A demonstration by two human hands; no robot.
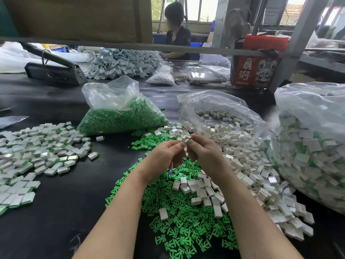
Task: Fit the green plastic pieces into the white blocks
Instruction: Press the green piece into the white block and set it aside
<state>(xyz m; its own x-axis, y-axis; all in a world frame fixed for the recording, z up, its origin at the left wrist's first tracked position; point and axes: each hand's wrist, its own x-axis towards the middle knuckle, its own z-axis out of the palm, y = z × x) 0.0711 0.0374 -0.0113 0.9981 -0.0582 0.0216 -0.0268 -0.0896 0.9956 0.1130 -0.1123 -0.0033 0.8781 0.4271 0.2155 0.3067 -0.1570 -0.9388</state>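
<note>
Above the black table [56, 212], the left hand [164, 156] and right hand [203, 152] pinch one white block [186, 141] between fingertips; its green insert barely shows. Loose green pieces [186, 227] lie partly hidden beneath both forearms.

Large white Chinese characters "国潮" on the red carton [255, 71] at the table's far right.
</note>
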